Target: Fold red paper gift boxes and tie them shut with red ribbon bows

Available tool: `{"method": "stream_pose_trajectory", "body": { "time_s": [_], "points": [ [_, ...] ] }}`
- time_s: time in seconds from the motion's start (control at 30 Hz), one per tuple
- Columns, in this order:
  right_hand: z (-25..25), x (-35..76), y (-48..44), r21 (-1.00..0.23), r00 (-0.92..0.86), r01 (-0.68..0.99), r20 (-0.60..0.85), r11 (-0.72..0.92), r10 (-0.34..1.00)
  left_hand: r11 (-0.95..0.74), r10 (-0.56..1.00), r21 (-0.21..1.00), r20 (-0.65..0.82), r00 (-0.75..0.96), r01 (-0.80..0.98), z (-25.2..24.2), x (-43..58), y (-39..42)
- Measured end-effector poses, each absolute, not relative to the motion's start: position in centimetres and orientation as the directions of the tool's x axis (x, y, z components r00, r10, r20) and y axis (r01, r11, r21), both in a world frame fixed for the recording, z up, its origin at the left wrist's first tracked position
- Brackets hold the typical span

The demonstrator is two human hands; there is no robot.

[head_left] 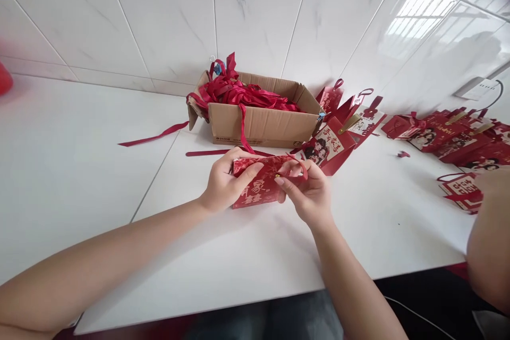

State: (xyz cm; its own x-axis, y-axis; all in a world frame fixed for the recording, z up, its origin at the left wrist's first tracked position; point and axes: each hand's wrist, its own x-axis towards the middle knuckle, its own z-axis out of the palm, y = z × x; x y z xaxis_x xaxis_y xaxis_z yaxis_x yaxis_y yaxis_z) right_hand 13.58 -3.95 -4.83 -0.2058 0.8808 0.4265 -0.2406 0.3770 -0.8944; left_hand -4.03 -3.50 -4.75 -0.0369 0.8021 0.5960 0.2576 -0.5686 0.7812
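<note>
Your left hand point(225, 180) grips the left side of a red gift box point(255, 191), thumb flat on its front, and your right hand point(313, 191) pinches its right side, thumb tip at a small gold stud point(278, 175). You have this gift box over the white table point(179, 265), nearer you than a cardboard carton point(265, 126) of red ribbons point(247, 93), its dark print too small to read. Pale Chinese characters mark your box, 家 being legible, and 家 and 喜 also show on a standing illustrated box point(330, 141) to the right
</note>
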Motion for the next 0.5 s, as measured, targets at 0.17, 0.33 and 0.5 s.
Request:
{"method": "stream_pose_trajectory", "body": {
  "time_s": [0.17,0.33,0.5],
  "points": [
    [-5.0,13.2,-4.5,-0.875,-0.136,-0.031,0.482,0.483,0.865,-0.692,0.697,0.669,0.717,0.009,0.272,-5.2,-3.9,-4.0],
    [-5.2,13.0,-4.9,-0.804,-0.071,0.094,0.582,0.587,0.810,-0.751,0.633,0.603,0.773,0.036,0.270,-5.5,-4.0,-4.2],
    [-5.8,13.0,-5.2,-0.774,-0.011,0.150,0.621,0.615,0.784,-0.767,0.614,0.577,0.787,0.061,0.280,-5.5,-4.1,-4.2]
  ]
}}
